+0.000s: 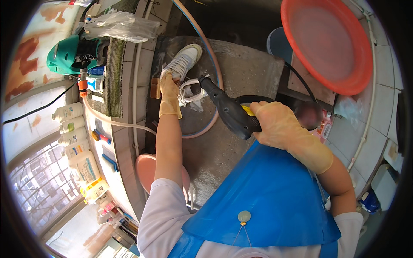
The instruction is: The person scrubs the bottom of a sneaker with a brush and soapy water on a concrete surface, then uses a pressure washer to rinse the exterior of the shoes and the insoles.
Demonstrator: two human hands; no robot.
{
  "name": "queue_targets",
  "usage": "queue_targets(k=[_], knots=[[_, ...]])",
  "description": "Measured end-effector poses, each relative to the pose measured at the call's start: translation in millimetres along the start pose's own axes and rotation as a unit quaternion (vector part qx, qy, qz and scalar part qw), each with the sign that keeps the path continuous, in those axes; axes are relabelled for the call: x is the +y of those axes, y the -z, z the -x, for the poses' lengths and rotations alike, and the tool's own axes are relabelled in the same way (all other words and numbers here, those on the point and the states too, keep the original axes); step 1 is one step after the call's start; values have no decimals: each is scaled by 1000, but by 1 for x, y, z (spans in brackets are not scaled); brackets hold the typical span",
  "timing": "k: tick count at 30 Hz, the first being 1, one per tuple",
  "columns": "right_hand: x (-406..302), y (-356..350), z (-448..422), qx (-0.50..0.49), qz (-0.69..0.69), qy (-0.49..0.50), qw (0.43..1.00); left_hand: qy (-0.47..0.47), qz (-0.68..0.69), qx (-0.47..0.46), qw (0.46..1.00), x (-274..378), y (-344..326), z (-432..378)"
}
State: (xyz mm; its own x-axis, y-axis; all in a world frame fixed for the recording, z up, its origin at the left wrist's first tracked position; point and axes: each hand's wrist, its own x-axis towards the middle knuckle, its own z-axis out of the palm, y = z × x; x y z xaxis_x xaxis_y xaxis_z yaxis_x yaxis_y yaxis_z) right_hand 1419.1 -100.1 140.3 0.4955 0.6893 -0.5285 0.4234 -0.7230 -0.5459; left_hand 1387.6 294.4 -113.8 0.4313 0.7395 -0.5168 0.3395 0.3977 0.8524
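Observation:
A thin yellowish rubber glove covers my left hand (169, 92), which grips a white lace-up sneaker (184, 63) at its heel end. The sneaker rests on a wet concrete slab (248, 64), toe pointing away. Beside that hand lies another white shoe-like piece (192, 93) with a looped rim, partly hidden. My right hand (279, 125), gloved the same way, is closed around the handle of a black nozzle gun (226, 109). The gun's tip sits just right of the white piece, aimed toward the sneaker. A blue apron (258, 200) hangs over my front.
A pinkish hose (208, 42) curves across the slab. At upper right stands a large red basin (367, 64) of cloudy water, near a blue bucket (279, 42). Left, a ledge holds a green machine (66, 54), several white bottles (72, 125) and brushes (101, 137). A pink basin (146, 167) sits below.

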Motion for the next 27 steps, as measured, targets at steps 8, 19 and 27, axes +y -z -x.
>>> queue_targets(k=[8,19,27], knots=[[-7,-7,-5,15,-5,31,999,-20,-5,-19,1000,10,-9,21],[-20,-13,-12,-18,12,52,998,46,44,43,997,-5,-4,13],[-21,-2,-12,-17,17,32,999,5,69,5,998,-17,1,5]])
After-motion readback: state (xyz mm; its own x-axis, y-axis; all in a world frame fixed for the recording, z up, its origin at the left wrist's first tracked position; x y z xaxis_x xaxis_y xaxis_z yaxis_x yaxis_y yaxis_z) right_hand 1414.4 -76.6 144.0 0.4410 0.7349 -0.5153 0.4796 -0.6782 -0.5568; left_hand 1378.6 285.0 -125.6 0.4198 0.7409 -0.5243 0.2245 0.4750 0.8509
